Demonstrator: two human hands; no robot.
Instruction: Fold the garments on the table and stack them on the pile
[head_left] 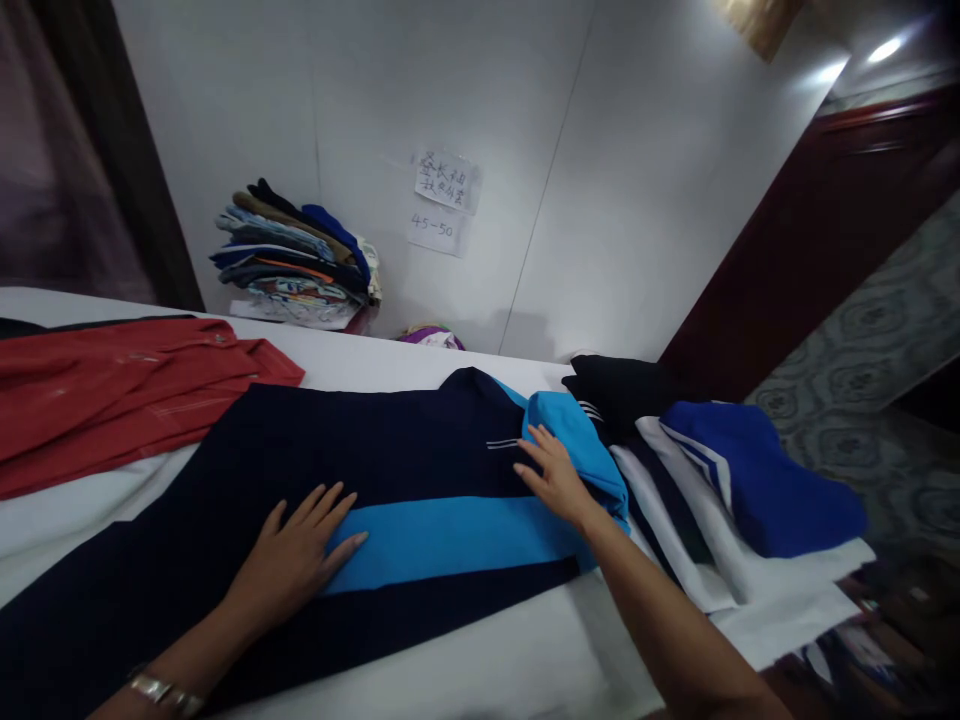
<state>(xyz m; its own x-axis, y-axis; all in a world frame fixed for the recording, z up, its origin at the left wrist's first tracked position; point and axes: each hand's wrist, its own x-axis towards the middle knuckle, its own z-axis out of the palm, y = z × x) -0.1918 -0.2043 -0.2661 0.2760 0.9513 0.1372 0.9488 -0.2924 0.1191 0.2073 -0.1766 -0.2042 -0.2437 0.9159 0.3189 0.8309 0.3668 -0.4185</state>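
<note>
A dark navy garment point(360, 430) with bright blue panels lies spread across the table, likely a jacket, its sleeve-like blue strip point(457, 540) running lengthwise over it. My left hand point(292, 555) rests flat on the navy cloth and the strip's left end, fingers spread. At the garment's right end, my right hand point(553, 470) lies with fingers apart on the bunched bright blue part point(581, 430), near two thin white lines on the navy cloth. Neither hand grips the fabric. The garment's lower left part runs out of view.
Red clothing point(127, 390) lies on the white table point(360, 365) at the left. Folded black clothes point(622, 390) and a blue garment point(772, 480) with white trim sit at the right. Behind, a stack of folded clothes point(292, 250) stands against the wall, near handwritten paper signs point(446, 180).
</note>
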